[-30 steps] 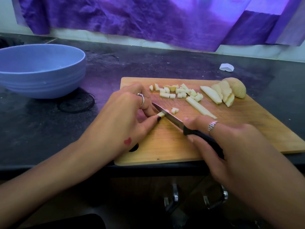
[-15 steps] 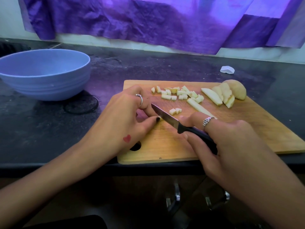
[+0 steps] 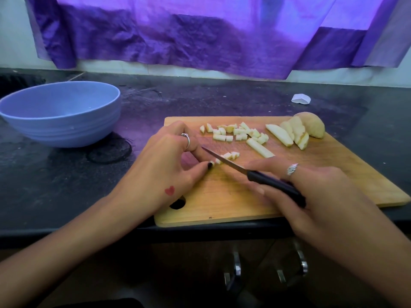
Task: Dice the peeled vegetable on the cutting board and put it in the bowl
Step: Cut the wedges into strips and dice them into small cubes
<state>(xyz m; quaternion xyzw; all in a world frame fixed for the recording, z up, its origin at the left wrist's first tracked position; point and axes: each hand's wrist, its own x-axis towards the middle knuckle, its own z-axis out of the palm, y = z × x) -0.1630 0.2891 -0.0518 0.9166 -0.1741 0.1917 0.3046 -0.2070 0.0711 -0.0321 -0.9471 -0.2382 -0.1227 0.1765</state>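
Gripping the black handle of a paring knife (image 3: 249, 172), the right hand (image 3: 320, 196) lays the blade across a small strip of peeled vegetable (image 3: 216, 161) on the wooden cutting board (image 3: 233, 201). The left hand (image 3: 164, 167) pinches the strip's end between thumb and curled fingers, its grip closed on the piece. Just beyond the blade lie a few fresh dice (image 3: 231, 155). More diced pieces (image 3: 233, 131) are scattered along the board's far edge, beside a longer stick (image 3: 259, 147), with slices and an uncut chunk (image 3: 311, 126) at the far right corner. A blue bowl (image 3: 62, 127) sits on the dark bench (image 3: 66, 185), well left of the board.
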